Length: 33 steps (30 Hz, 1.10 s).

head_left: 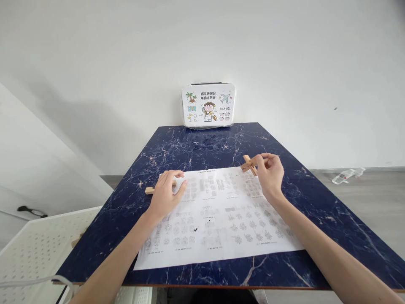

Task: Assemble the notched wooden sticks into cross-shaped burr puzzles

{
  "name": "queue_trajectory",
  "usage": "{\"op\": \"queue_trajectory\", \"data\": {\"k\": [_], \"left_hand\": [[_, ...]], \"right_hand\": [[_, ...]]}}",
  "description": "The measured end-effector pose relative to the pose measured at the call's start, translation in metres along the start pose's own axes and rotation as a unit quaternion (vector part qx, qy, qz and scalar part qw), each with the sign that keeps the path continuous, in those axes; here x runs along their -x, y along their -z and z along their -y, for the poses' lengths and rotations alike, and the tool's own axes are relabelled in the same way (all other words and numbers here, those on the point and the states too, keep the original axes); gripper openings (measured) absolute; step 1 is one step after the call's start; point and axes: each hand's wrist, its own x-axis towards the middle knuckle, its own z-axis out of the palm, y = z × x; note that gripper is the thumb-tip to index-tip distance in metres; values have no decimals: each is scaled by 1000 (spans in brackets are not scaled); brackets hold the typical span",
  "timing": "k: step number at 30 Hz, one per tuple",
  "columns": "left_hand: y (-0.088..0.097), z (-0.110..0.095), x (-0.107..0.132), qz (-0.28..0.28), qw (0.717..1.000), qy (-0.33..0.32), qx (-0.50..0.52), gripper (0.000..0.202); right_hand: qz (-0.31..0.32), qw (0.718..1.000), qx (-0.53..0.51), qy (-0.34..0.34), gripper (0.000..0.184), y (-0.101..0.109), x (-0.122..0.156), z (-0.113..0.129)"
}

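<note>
head view: right hand holds crossed, squared wooden bars beside thin paper.

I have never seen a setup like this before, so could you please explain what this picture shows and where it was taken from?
No machine here: the picture comes from a camera on a person's head, looking forward and down. On the dark blue table lies a printed sheet; a white case stands at the far end. The right hand holds crossed wooden pieces. The left hand is over another wooden piece; whether it grips that is unclear.
</note>
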Motion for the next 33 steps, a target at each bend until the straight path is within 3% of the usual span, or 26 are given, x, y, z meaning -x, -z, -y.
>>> {"op": "queue_trajectory", "data": {"k": [3, 6, 10, 12, 15, 19, 23, 27, 33], "left_hand": [[1, -2, -1, -12, 1000, -1, -5, 13], [1, -2, -2, -34, 999, 24, -10, 14], [3, 5, -5, -71, 995, 72, -5, 21], [5, 11, -7, -90, 992, 90, -15, 25], [9, 22, -9, -125, 983, 137, -18, 28], [12, 42, -10, -183, 943, 270, 60, 25], [9, 60, -10, -197, 921, 322, 97, 24], [3, 58, -9, -152, 922, 325, 143, 27], [1, 26, -6, -11, 948, 251, 195, 37]], "right_hand": [[48, 997, -20, 58, 20, 0, 11, 12], [154, 976, 21, 151, 20, -4, 29, 18], [389, 888, 69, 236, 16, -10, 51, 15], [441, 854, 77, 264, 16, -13, 57, 12], [462, 842, 82, 267, 17, -14, 59, 7], [460, 846, 84, 257, 18, -12, 56, 7], [455, 846, 86, 265, 18, -12, 56, 7], [454, 844, 87, 271, 18, -13, 57, 5], [460, 842, 92, 266, 18, -14, 58, 6]]}}
